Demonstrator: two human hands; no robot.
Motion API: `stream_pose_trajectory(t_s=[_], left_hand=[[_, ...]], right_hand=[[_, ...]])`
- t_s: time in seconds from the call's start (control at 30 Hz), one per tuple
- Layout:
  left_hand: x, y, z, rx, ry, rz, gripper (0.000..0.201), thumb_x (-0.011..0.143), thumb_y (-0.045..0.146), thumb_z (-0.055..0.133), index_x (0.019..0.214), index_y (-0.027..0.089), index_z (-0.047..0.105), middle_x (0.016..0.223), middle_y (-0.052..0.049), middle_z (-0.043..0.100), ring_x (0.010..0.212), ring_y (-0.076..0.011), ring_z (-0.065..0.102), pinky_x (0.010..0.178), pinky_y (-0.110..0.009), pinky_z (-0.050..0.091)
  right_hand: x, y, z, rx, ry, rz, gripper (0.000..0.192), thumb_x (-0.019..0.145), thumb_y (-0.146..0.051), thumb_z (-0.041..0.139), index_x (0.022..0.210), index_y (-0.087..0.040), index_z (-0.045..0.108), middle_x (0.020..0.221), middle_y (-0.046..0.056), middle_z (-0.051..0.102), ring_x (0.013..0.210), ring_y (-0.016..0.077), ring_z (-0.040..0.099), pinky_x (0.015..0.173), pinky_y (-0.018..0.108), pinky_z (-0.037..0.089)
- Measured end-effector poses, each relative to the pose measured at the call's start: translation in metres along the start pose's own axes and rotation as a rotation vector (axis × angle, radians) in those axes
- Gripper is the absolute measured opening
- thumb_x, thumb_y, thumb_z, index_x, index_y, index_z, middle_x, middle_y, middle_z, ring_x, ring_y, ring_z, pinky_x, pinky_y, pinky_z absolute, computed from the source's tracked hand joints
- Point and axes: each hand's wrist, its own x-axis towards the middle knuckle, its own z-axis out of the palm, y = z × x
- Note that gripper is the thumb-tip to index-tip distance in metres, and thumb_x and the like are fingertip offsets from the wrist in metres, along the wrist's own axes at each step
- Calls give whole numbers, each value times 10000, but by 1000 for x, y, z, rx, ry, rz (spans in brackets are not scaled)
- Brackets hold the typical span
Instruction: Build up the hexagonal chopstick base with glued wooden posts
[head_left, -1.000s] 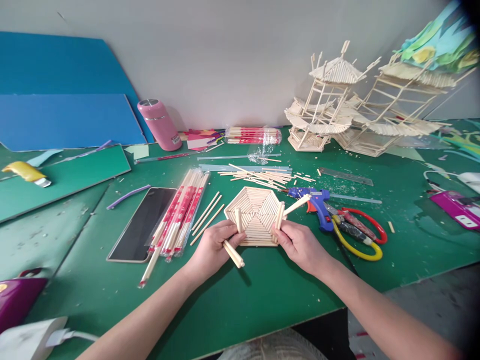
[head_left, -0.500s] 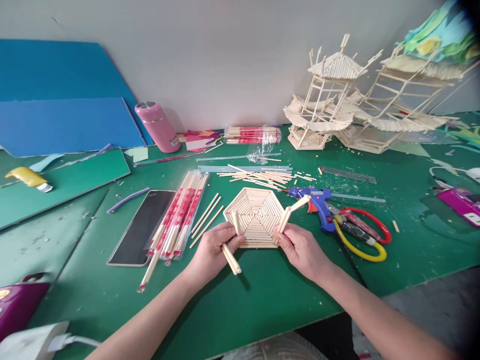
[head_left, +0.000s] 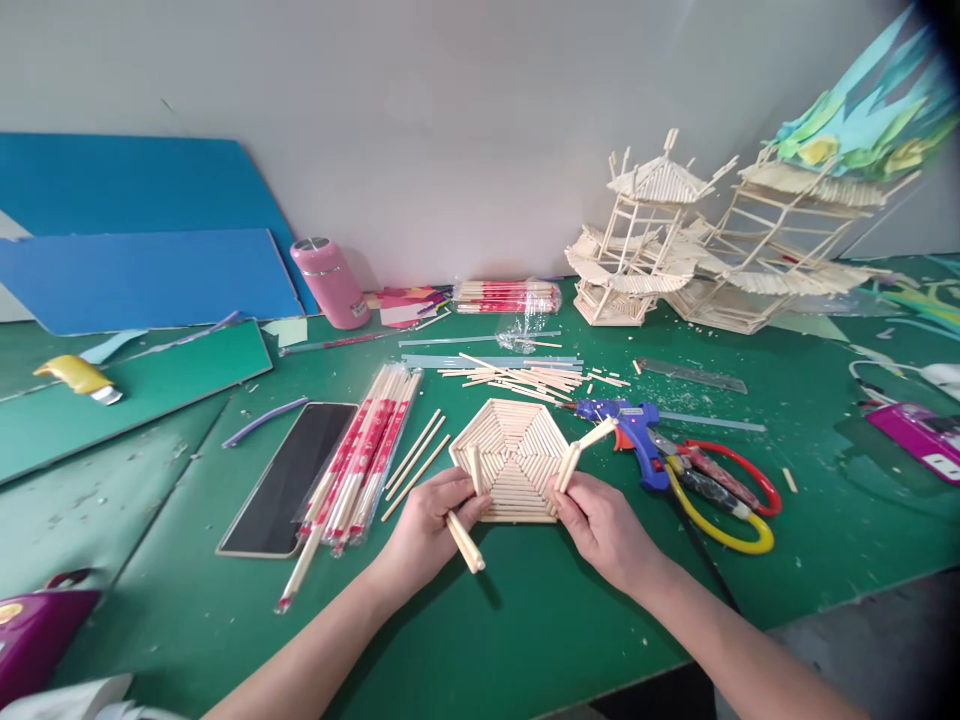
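Note:
A hexagonal panel of wooden sticks (head_left: pixel 514 460), its sticks laid in rings like a web, is held between my two hands just above the table. Short doubled-stick posts stand out from its corners. My left hand (head_left: pixel 435 520) is closed on the near left edge, with one post (head_left: pixel 466 542) pointing toward me beneath the thumb. On the right edge, beside another post (head_left: pixel 568 467), my right hand (head_left: pixel 604 515) pinches the panel between thumb and fingers. Some of the fingertips are hidden behind the panel.
Right of the panel lie a blue glue gun (head_left: pixel 637 440) and red-and-yellow-handled pliers (head_left: pixel 724 490). Wrapped chopsticks (head_left: pixel 367 450) and a phone (head_left: pixel 289 480) lie left. Loose cut sticks (head_left: pixel 525 378) lie behind. Stick-built pavilions (head_left: pixel 637 240) and a pink bottle (head_left: pixel 330 283) stand by the wall.
The whole scene sits slightly lower in the picture as the head view tilts up. Both hands keep the same hold on the panel.

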Motion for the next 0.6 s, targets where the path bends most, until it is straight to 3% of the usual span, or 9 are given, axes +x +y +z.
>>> stream_pose_trajectory(t_s=[0.6], left_hand=[[-1, 1, 0, 17, 38, 38, 257, 839, 283, 452, 743, 153, 652, 712, -72, 587, 648, -151, 552, 580, -245, 450]], right_hand=[[-4, -7, -4, 40, 9, 34, 116, 857, -229, 421, 785, -195, 505, 731, 41, 563, 659, 161, 526, 607, 282, 427]])
